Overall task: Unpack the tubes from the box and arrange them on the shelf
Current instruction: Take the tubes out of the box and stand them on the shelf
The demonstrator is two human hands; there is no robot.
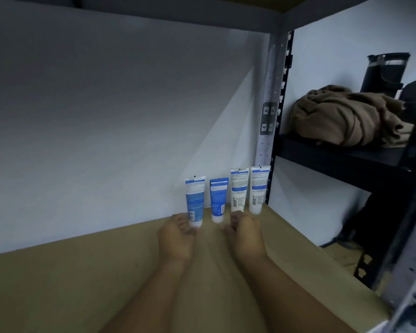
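Both forearms reach in from bottom centre over shelf (58, 284). Left hand (175, 234) fingers curl at cap of leftmost tube (194, 200); right hand (244, 233) loosely curled, holding nothing. Four tubes stand capped-end down mid-frame against wall (106, 116)

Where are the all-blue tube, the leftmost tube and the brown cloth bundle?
all-blue tube (218, 200): head view, middle of its body.
leftmost tube (194, 200): head view, blue label area.
brown cloth bundle (346, 116): head view, centre of the folds.
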